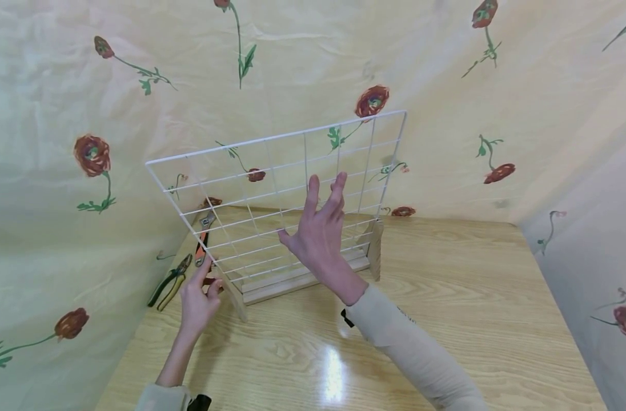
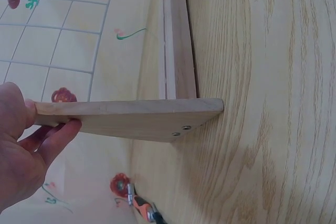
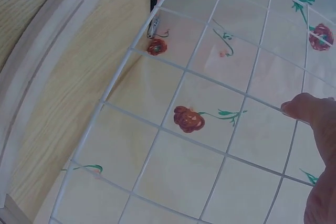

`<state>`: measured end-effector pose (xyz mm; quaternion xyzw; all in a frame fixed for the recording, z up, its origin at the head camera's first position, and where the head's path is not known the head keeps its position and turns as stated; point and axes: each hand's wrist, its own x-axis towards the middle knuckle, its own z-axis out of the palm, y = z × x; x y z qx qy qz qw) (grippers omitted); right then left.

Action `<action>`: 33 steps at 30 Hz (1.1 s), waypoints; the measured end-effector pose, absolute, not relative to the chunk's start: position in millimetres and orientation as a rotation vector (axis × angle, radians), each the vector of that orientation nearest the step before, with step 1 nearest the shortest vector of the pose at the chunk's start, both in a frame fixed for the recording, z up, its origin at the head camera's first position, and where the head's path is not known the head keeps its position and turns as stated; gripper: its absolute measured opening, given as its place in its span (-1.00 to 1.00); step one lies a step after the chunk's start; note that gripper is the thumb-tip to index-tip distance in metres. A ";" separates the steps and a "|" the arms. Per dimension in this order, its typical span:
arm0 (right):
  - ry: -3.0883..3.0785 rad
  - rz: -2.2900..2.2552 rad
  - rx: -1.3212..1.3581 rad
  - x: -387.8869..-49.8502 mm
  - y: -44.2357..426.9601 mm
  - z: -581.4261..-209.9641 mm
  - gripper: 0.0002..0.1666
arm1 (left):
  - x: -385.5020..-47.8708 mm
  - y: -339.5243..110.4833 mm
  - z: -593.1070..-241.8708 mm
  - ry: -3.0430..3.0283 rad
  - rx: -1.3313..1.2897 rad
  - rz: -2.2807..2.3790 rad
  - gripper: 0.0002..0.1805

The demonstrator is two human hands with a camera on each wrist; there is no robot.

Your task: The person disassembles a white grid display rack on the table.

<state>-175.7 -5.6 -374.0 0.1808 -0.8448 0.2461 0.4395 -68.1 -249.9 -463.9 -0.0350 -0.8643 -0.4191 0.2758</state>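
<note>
A white wire grid (image 1: 264, 139) stands tilted at a wooden stand, which has a long front rail (image 1: 287, 289) between two side boards. My left hand (image 1: 199, 302) pinches the left side board (image 2: 131, 108) near its end, thumb on one face and fingers on the other. Two screw heads (image 2: 186, 127) show on that board's outer face. In front of the grid is my right hand (image 1: 320, 234), fingers spread and pointing up. Its thumb (image 3: 302, 107) overlaps a wire in the right wrist view; I cannot tell whether it presses there. The right side board (image 1: 376, 251) stands upright on the table.
Left of the stand, pliers (image 1: 170, 292) with dark and yellow handles lie on the wooden table (image 1: 446, 297). Beside them is an adjustable wrench (image 1: 203, 237) with an orange and black handle. Flower-patterned sheeting (image 1: 292, 63) rises behind and at both sides.
</note>
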 end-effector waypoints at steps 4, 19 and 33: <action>-2.095 0.604 0.452 -175.7 -6.2 -369.5 0.71 | -67.1 -250.1 -463.2 -2.339 -0.071 -1.160 -0.33; -2.125 0.610 0.440 -174.1 -8.8 -347.4 0.70 | -66.6 -250.7 -463.4 -2.347 -0.058 -1.189 -0.31; -2.069 0.548 0.435 -171.2 -6.0 -324.6 0.69 | -67.7 -250.4 -463.5 -2.348 -0.065 -1.141 -0.33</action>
